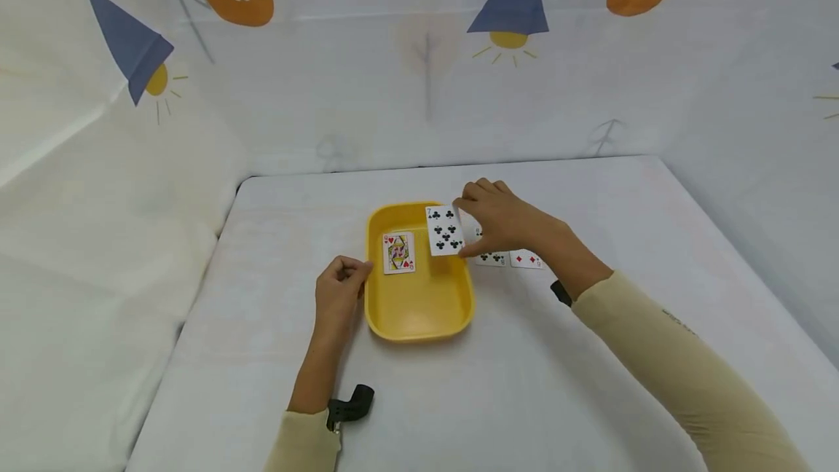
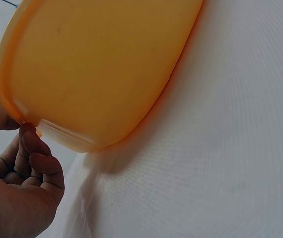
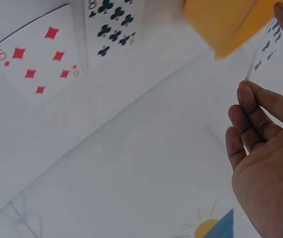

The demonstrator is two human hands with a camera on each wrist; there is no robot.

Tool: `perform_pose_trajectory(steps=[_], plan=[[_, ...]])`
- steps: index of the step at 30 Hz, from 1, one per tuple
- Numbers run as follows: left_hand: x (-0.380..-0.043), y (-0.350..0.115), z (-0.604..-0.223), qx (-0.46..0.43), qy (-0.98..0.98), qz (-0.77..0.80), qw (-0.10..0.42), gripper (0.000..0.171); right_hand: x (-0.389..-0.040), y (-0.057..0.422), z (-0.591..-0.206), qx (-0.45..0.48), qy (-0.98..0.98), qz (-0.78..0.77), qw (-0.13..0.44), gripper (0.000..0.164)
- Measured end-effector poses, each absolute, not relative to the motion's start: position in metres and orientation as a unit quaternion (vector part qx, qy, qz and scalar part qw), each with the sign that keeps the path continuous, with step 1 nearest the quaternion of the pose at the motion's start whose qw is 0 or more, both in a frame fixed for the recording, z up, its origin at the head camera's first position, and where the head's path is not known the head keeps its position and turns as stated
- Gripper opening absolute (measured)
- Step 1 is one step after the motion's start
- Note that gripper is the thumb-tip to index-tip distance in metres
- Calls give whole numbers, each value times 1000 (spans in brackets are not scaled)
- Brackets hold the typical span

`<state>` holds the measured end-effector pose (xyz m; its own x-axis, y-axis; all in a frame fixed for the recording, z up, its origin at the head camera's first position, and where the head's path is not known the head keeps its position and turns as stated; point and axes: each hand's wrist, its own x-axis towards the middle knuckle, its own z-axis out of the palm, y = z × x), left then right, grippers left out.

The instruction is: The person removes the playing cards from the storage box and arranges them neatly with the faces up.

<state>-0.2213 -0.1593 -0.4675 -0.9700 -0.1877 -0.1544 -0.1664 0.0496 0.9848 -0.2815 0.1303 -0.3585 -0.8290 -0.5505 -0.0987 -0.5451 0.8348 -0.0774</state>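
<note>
My right hand (image 1: 501,217) holds a seven of clubs playing card (image 1: 444,230) by its opposite edges, between thumb and fingertips. The card is face up over the right side of a yellow tray (image 1: 419,312). Inside that tray, toward the left, lies a queen of hearts (image 1: 398,253), face up. At the tray's left rim, my left hand (image 1: 337,297) pinches the edge between thumb and forefinger, as the left wrist view shows close up. To the right of the tray lie an eight of clubs (image 3: 112,32) and a six of diamonds (image 3: 37,57), partly hidden by my right hand in the head view.
A white cloth covers the table (image 1: 275,239). Behind it and along both sides hang pale curtains (image 1: 367,93) printed with lamps and bulbs. Dark bands (image 1: 350,405) sit on the wrists, over beige sleeves (image 1: 675,363).
</note>
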Motion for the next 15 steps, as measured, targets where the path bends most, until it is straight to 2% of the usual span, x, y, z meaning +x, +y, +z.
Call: perform_pose_trajectory(steps=[15], plan=[[-221, -159, -468, 131, -725, -676, -6, 22, -264, 240, -373, -216, 974, -25, 62, 82]])
